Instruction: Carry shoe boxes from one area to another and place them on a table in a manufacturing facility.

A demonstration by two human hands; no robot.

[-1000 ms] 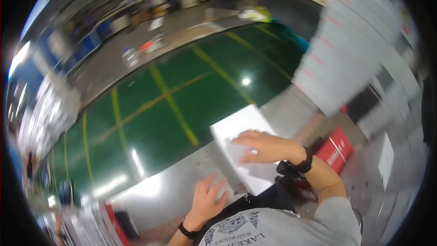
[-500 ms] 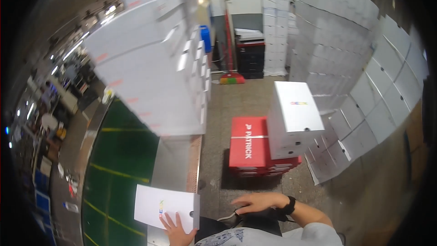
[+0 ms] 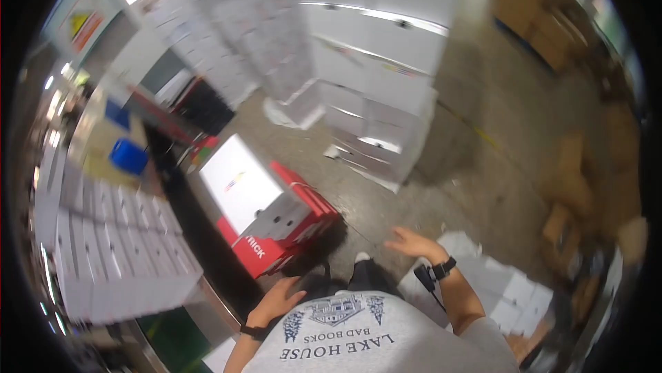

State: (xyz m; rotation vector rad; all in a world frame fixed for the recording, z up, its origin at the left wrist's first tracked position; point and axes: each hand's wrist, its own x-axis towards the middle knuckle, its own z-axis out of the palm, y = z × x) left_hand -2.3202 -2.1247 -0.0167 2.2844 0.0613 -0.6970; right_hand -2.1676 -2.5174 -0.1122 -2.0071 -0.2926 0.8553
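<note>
- Both hands were empty: the left hand (image 3: 278,299) hung open with fingers loosely curled beside the torso, clamped on nothing.
- Right hand (image 3: 412,242) was stretched forward, fingers spread apart, palm down over the floor (image 3: 476,159), touching nothing; a dark watch (image 3: 445,267) circled its wrist.
- Nearest the left hand stood a red cart (image 3: 276,242), low and flat-edged, just ahead of the person's knees.
- On the cart lay a white box (image 3: 238,190), its broad top face turned up and a small coloured mark near the centre; the box rested on the cart and was well apart from both hands.
- Near the right forearm, white boxes (image 3: 503,290) lay in a low pile on the floor.
- Beyond the cart, a tall stack (image 3: 376,62) of white cartons rose from the floor, with further white stacks behind it.
- At left, a long wall of white cartons (image 3: 117,249) ran along the picture's edge.
- Brown cartons (image 3: 572,159) lined the right side, blurred.
- A blue bin (image 3: 128,155) stood far left, near a dark doorway.
- Flooring was speckled grey concrete, dull, with a faint yellow line (image 3: 483,135); a green strip (image 3: 169,342) showed at lower left.
- The grey shirt (image 3: 358,338) filled the lower edge.
</note>
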